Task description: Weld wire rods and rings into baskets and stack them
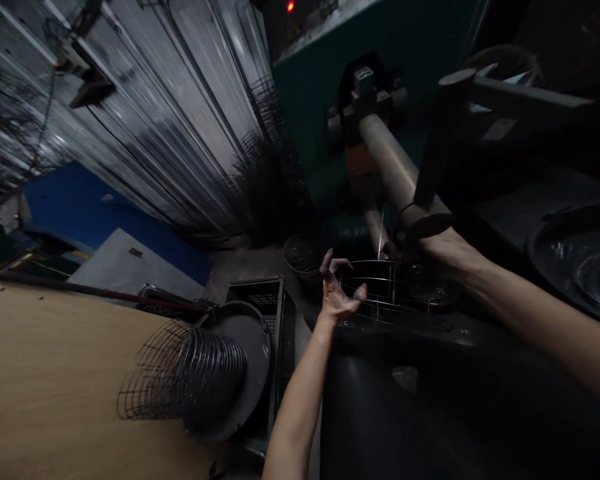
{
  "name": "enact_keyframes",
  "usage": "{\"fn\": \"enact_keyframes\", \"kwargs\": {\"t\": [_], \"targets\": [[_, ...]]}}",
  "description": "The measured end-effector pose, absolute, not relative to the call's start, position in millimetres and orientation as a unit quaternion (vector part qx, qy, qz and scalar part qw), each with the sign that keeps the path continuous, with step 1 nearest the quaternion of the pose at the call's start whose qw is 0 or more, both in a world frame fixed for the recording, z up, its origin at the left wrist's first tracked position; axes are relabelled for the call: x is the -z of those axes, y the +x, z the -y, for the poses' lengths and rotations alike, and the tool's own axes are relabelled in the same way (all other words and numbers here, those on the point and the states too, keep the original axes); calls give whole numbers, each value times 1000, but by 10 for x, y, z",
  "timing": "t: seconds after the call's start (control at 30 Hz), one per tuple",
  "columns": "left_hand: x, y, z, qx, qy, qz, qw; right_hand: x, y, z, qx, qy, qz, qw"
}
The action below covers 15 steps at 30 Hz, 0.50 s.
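Left hand [337, 297], forearm raised, fingers spread half-open, thumb touching the rim of a round wire basket [387, 293] of thin concentric rings on the dark machine bed [380, 400]; right hand [430, 250] at its far side, grip indiscernible.

The person has both bare arms stretched out in front. The left arm comes up from the near edge, long and straight, with the wrist bent a little. The left hand [337, 293] is open, its fingers [329, 261] spread and curled, thumb sticking out to the right. The fingers look dirty and dark. The right arm comes in from the right side, reaching far and left. The right hand [420, 250] is in shadow, so its fingers are hard to see.
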<state>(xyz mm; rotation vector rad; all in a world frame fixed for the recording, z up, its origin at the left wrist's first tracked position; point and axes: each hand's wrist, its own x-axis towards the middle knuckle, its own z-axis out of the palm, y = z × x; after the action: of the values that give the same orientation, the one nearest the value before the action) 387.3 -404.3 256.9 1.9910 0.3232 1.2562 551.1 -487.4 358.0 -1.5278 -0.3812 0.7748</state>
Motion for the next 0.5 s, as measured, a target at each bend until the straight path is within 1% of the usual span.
{"fn": "enact_keyframes", "kwargs": {"t": [0.2,0.37,0.5], "targets": [[-2517,3905,3965,-464,783,-136,392,-3540,5509,4862,-331,-666,150,651],[-2576,3896,3913,-435,811,-142,365,-3643,5598,4885,-344,-696,123,618],[-2639,3854,3964,-430,815,-139,363,-3793,5620,4887,-351,-705,124,603]]}}
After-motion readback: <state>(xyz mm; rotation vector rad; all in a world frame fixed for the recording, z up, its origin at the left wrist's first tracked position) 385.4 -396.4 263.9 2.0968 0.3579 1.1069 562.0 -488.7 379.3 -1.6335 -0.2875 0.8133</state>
